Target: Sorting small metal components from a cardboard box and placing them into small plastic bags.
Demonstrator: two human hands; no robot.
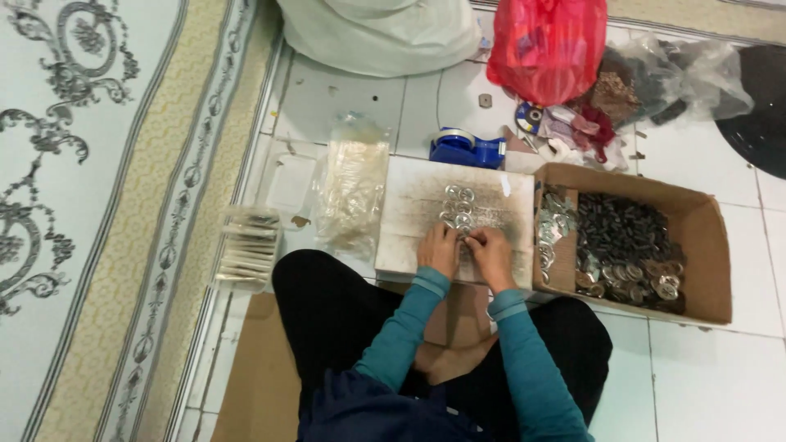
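I sit cross-legged on the floor in teal sleeves. My left hand (439, 248) and my right hand (490, 252) are side by side on a white board (409, 214) in front of me, fingers curled together over small silver metal rings (460, 206) that lie in a cluster on it. Both hands pinch at something tiny between them; what it is stays hidden by the fingers. Right of the board stands an open cardboard box (706, 245) holding a heap of small dark parts (624, 233) and more silver rings (553, 223).
A clear plastic bag (352, 184) and a stack of filled packets (247, 245) lie left of the board. A blue tape dispenser (467, 149), a red bag (547, 45), a white sack (381, 33) and a clear bag (679, 78) sit behind. A patterned carpet (98, 205) borders the left.
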